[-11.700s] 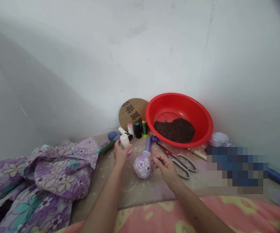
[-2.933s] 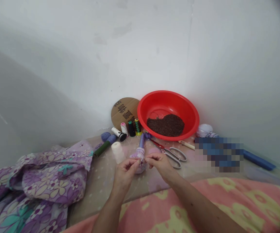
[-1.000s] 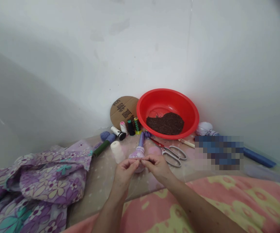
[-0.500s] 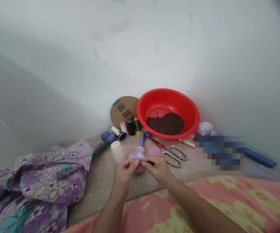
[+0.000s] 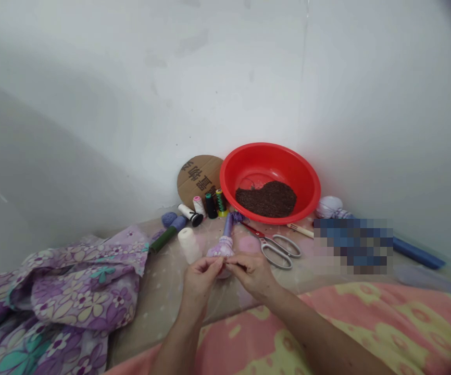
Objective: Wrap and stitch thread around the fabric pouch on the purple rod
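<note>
My left hand (image 5: 199,277) and my right hand (image 5: 255,276) meet fingertip to fingertip low in the middle of the head view. Both are closed in a pinch, and whatever lies between the fingers is too small to make out. Just behind the fingertips is a lilac floral cloth bundle (image 5: 218,251) with a purple stick-like handle (image 5: 228,226); my fingers hide its near part. A white thread spool (image 5: 188,245) stands left of the bundle. To the right lie scissors (image 5: 263,241) with grey handles and red near the blades.
A red basin (image 5: 311,200) holding dark brown grains (image 5: 266,199) leans near the wall. Beside it are a cardboard disc (image 5: 194,177) and several thread spools (image 5: 211,206). Floral cloth (image 5: 88,291) is heaped at left; a pink and yellow blanket (image 5: 385,323) covers the front right.
Both hands stay pinched together in almost the same place, with only a slight shift of the fingers. The surrounding things have not moved.
</note>
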{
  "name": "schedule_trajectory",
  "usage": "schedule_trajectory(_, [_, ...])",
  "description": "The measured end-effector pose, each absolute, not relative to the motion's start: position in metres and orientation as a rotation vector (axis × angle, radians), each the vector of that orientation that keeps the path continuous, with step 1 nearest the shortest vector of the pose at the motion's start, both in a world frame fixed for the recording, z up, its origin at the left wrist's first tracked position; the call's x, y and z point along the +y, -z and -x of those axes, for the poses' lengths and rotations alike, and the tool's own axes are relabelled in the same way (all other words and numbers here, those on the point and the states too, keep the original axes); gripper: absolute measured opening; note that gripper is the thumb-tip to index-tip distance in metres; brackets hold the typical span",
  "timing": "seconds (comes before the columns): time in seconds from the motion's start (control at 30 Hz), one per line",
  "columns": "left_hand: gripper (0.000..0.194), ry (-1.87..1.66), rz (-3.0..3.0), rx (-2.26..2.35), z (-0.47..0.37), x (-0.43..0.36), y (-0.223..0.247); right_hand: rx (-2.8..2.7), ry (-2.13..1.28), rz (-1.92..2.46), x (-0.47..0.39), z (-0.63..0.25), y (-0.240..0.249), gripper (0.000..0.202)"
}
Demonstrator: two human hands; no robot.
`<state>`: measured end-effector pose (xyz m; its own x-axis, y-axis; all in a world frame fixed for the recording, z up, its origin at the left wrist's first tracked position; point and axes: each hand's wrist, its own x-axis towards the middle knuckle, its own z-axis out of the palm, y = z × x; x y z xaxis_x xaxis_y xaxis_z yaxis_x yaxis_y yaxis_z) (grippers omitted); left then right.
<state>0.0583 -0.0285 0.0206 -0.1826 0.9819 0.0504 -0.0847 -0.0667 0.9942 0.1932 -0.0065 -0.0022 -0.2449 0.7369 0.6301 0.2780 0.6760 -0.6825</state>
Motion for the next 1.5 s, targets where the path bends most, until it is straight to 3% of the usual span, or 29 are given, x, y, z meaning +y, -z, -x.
schedule_trajectory(1.1, [0.012, -1.532, -0.895, 1.02, -0.054, -0.025, -0.012, -1.934, -0.474, 0.762, -0.009, -0.194, 0.0, 0.017])
schedule_trajectory(1.5, [0.015, -1.799, -0.934, 1.355, -0.039, -0.024, -0.027, -1.823, -0.571, 0.8, -0.009, -0.195, -0.002, 0.016])
